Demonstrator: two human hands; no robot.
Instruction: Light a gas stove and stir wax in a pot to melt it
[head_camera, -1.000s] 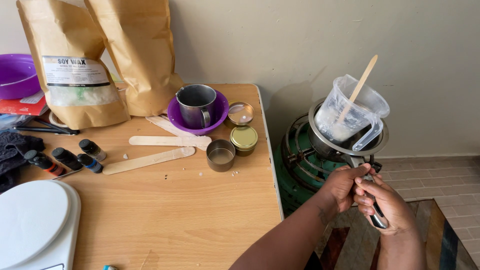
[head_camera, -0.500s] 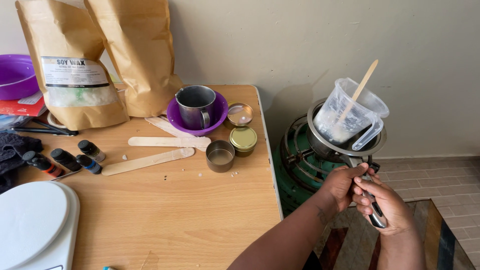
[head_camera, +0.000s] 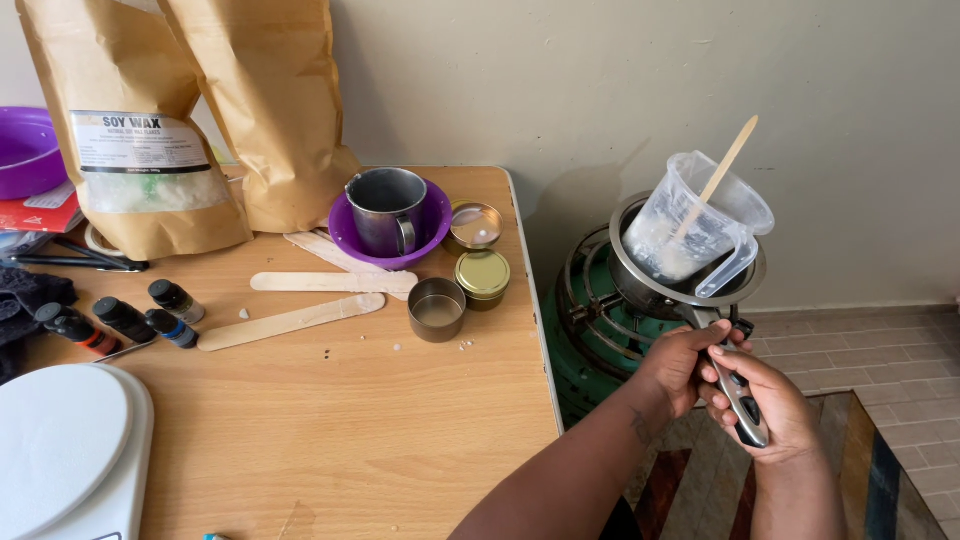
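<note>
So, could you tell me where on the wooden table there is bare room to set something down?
The table is bare along its near right part, between the white scale and the right edge, below the wooden sticks. The back is crowded: paper bags, purple bowl with metal mug, small tins, dropper bottles.

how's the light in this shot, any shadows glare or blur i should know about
Head view: soft, even daylight and sharp focus throughout. The plastic jug and its wooden stick cast a dim shadow left onto the wall. Small glints on the pan handle held by the right hand and left hand; no motion blur.
</note>
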